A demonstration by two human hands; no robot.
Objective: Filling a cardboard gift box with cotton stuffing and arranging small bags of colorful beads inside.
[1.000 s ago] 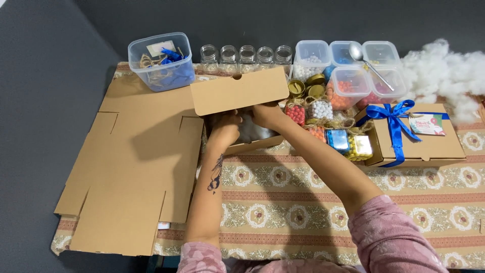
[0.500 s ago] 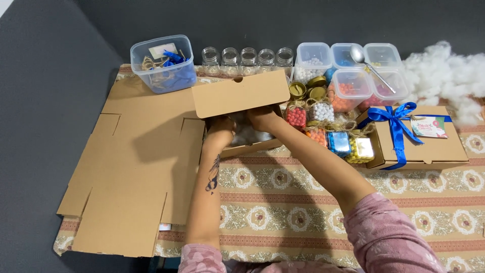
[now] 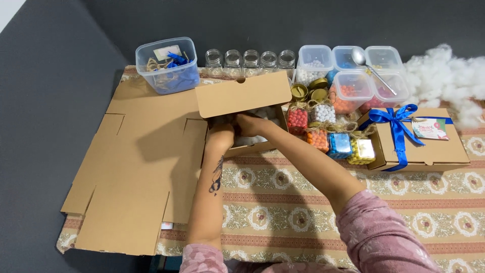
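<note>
A single camera, worn on the person's head, looks steeply down and forward over a patterned tablecloth (image 3: 283,212), with the person's forearms and pink sleeves reaching in from the bottom edge. It sits high enough to take in the whole width of the table, from the flat cardboard (image 3: 136,172) on the left to the white stuffing (image 3: 444,71) at the far right. Dark floor frames the top and left.

Dark grey floor (image 3: 45,76) surrounds a patterned tablecloth (image 3: 283,212) (beige, floral bands).
</note>
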